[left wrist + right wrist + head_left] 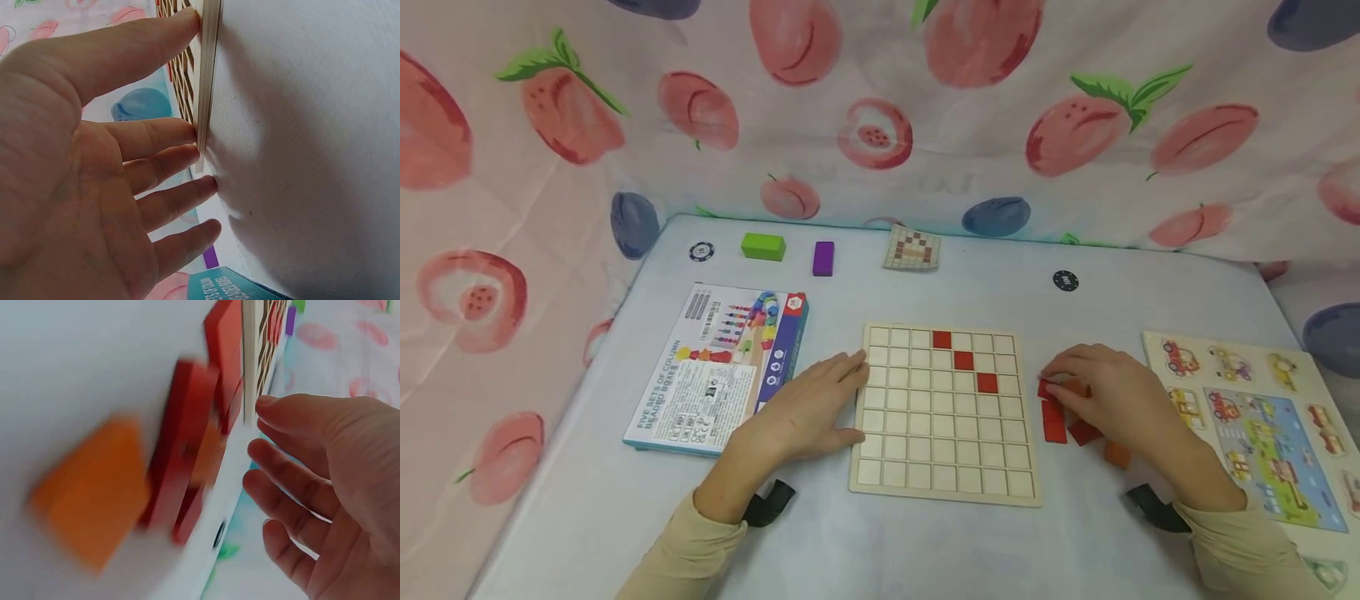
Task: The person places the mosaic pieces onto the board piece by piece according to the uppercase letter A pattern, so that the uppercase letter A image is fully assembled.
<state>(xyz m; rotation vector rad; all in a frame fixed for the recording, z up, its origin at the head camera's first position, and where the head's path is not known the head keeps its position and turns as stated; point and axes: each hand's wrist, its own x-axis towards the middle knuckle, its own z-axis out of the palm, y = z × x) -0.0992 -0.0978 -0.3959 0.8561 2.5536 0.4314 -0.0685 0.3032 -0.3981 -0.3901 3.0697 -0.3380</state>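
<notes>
Gridded wooden board (942, 426) noted at the centre of the frame, flat on the white-covered tabletop (940, 558). Three red squares (963, 360) seen in its upper cells, set in a diagonal stepping down to the right.

Left grip (801, 410) laid at the board's left edge, fingers spread; in the left wrist view the edge is touched by the thumb tip, and nothing is held.

Right grip (1108, 396) placed just right of the board, thumb and forefinger brought close together over a small red piece (1043, 389). Whether it is pinched cannot be told. More red blocks (1054, 422) lie below the fingers; an orange block (1117, 454) is found nearer the wrist.

Printed box (715, 400) recorded at left of the frame. Along the upper part: green block (763, 247), purple block (823, 258), patterned card (912, 249). A picture puzzle (1303, 454) is partly covered by the right forearm, at the right edge. Fruit-printed cloth (955, 167) hung behind.
</notes>
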